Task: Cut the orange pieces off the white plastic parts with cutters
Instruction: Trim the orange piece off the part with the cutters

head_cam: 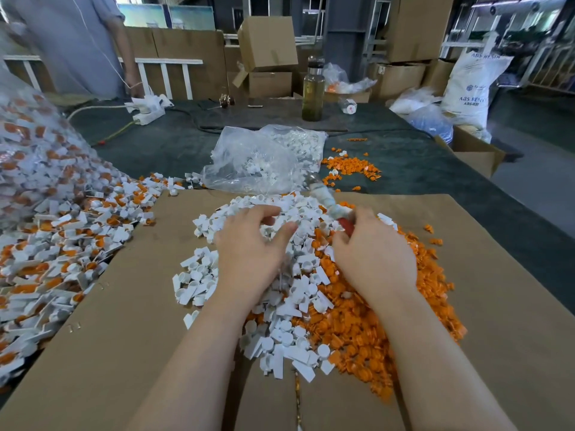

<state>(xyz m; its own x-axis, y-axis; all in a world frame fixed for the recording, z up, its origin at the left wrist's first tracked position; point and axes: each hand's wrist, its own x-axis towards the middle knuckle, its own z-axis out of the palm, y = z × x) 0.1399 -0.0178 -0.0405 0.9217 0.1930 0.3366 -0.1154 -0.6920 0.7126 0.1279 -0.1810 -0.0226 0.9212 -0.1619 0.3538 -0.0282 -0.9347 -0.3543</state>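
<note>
A heap of trimmed white plastic parts (199, 275) lies on a sheet of cardboard (124, 353), with a heap of cut orange pieces (357, 337) along its right side. My left hand (249, 253) rests on top of the white heap, fingers spread and lightly bent, holding nothing I can see. My right hand (373, 256) grips the cutters (323, 197) by their red handle; the pale, wrapped front end points up and away over the heap. White parts with orange still attached (62, 244) are piled at the left.
A clear bag of uncut parts (31, 150) slumps at far left. A plastic bag of white parts (264, 157) lies behind the cardboard, with a small orange scatter (348, 166) beside it. Further back are a bottle (312, 91), a power strip (149, 110), a standing person (77, 42) and cartons.
</note>
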